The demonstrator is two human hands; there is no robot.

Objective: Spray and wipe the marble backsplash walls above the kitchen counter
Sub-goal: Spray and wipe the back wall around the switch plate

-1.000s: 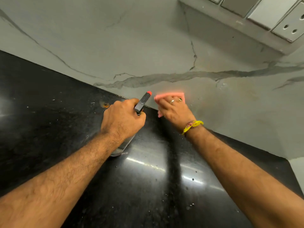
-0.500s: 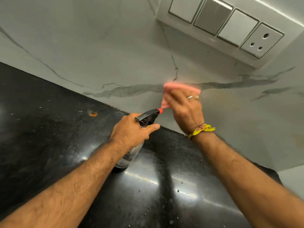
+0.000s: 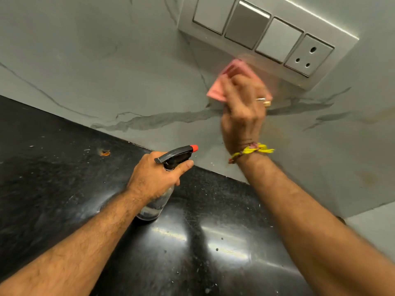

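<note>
The grey-veined marble backsplash [image 3: 106, 67] rises behind the black counter [image 3: 53, 167]. My right hand [image 3: 243, 116] presses a folded pink cloth [image 3: 215, 90] flat against the marble, just below the switch panel. My left hand [image 3: 154, 178] grips a clear spray bottle [image 3: 156, 206] by its black trigger head [image 3: 175, 155]. The bottle's base rests on the counter, and its red nozzle tip points toward the wall. Most of the cloth is hidden under my fingers.
A white switch panel [image 3: 267, 37] with three switches and a socket is mounted on the wall right above the cloth. An orange-brown speck [image 3: 104, 152] and pale crumbs lie on the counter near the wall. Yellowish stains mark the marble at right [image 3: 367, 178].
My right hand has slid the pink cloth up the wall from the counter edge to just under the switch panel. My left hand keeps the bottle standing on the counter.
</note>
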